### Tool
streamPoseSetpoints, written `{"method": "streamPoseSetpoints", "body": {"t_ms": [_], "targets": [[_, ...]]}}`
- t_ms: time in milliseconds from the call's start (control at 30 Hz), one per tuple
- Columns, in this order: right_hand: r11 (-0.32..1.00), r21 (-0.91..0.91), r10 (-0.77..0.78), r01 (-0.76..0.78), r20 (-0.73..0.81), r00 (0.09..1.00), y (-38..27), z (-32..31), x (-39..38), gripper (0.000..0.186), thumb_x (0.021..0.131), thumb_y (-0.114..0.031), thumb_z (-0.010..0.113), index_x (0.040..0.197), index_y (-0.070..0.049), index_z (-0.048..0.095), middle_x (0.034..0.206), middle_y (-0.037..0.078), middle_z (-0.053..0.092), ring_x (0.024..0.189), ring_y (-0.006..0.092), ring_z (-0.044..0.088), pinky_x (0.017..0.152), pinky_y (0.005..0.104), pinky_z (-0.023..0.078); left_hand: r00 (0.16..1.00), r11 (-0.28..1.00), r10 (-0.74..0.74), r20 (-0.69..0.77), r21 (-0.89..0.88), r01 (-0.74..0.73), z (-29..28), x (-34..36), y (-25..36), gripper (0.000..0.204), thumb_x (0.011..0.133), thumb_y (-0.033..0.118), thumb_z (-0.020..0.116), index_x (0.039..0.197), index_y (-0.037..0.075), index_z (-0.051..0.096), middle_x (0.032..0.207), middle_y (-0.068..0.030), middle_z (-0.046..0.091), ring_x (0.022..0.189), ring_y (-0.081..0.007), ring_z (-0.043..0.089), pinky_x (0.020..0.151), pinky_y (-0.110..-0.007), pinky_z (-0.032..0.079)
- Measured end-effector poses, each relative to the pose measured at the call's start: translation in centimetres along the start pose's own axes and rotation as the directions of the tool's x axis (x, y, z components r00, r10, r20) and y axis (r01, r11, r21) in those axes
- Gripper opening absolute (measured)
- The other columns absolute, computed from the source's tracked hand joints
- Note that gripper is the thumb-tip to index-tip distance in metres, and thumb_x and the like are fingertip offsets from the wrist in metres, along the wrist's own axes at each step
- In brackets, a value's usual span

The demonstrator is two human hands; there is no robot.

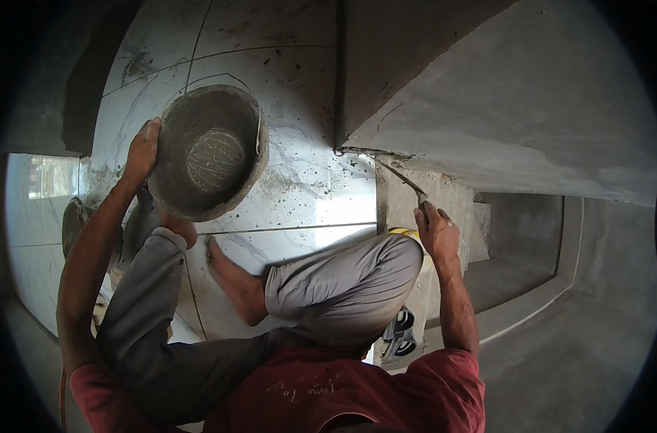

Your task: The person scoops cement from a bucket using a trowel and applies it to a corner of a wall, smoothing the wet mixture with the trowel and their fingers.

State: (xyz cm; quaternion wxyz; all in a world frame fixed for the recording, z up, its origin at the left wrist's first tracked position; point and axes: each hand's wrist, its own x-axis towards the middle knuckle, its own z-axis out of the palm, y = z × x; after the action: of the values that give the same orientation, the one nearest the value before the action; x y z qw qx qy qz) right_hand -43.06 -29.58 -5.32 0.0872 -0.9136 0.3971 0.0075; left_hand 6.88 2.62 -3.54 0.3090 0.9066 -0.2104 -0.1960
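My left hand [142, 153] grips the left rim of a dark grey bucket [173, 162], its fingers wrapped over the edge. The bucket tilts so that its inside faces me; cement streaks mark the bottom, and a thin wire handle shows at its far side. At the right, my right hand [438, 234] is closed round the handle of a trowel [409, 182]. Its narrow blade, seen nearly edge-on, points away to the left, toward the lower edge of the plastered wall [501, 123]. Whether the blade tip touches the wall I cannot tell.
Pale marbled tiles [285, 173] with mortar splashes lie beyond my bare feet. A rough concrete ledge [400, 195] runs beneath the wall, beside a sunken recess [519, 245] at the right. Black-and-white footwear [400, 335] and something yellow [408, 232] sit near my right knee.
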Motion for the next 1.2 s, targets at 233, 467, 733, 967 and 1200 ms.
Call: {"method": "streamPoseSetpoints", "body": {"t_ms": [233,467,733,967,1200], "targets": [[1.0,0.02,0.015,-0.015,0.035,0.999,-0.7,0.9,0.1,0.032,0.089,-0.033,0.055,0.105,-0.007,0.063,0.082,0.02,0.066,0.075,0.0383,0.064,0.066,0.0459,0.051,0.993,0.997,0.078,-0.084,0.016,-0.077,0.5,-0.2,-0.3,0.056,0.097,0.044,0.035,0.119,-0.005,0.052,0.113,-0.0246,0.058,0.106,-0.0345,0.055,0.095,-0.036,0.037],[0.988,0.122,0.075,-0.092,0.132,0.988,-1.1,1.1,0.1,0.032,0.089,-0.033,0.055,0.102,-0.005,0.064,0.083,0.021,0.066,0.076,0.0379,0.064,0.07,0.0458,0.05,0.993,0.997,0.082,-0.08,0.013,-0.081,0.7,0.1,-0.7,0.054,0.097,0.043,0.035,0.118,-0.004,0.053,0.112,-0.0237,0.059,0.105,-0.035,0.055,0.094,-0.036,0.038],[0.998,-0.033,-0.045,0.049,0.109,0.993,-1.3,-0.5,-0.2,0.028,0.087,-0.032,0.057,0.105,-0.011,0.062,0.086,0.017,0.065,0.074,0.0367,0.065,0.064,0.0453,0.052,0.992,0.995,0.095,-0.082,0.033,-0.093,0.5,0.1,-0.9,0.055,0.097,0.043,0.035,0.118,-0.005,0.052,0.115,-0.0249,0.057,0.109,-0.0358,0.054,0.095,-0.037,0.037],[1.0,0.018,-0.003,0.004,-0.022,1.0,-1.3,-0.2,-0.2,0.028,0.088,-0.033,0.057,0.105,-0.011,0.061,0.086,0.019,0.065,0.073,0.039,0.064,0.062,0.0467,0.052,0.995,0.998,0.062,-0.08,0.011,-0.062,0.7,0.1,-1.0,0.055,0.097,0.043,0.035,0.118,-0.005,0.052,0.113,-0.0249,0.058,0.107,-0.0347,0.055,0.094,-0.037,0.037],[1.0,0.002,0.002,-0.002,-0.019,1.0,-1.4,-0.4,-0.1,0.03,0.088,-0.033,0.057,0.107,-0.01,0.062,0.088,0.02,0.065,0.074,0.0391,0.064,0.063,0.0457,0.052,0.994,0.997,0.083,-0.076,-0.002,-0.083,0.7,-0.2,-0.4,0.054,0.097,0.044,0.036,0.117,-0.003,0.054,0.11,-0.0229,0.06,0.102,-0.0336,0.056,0.092,-0.037,0.039]]}}
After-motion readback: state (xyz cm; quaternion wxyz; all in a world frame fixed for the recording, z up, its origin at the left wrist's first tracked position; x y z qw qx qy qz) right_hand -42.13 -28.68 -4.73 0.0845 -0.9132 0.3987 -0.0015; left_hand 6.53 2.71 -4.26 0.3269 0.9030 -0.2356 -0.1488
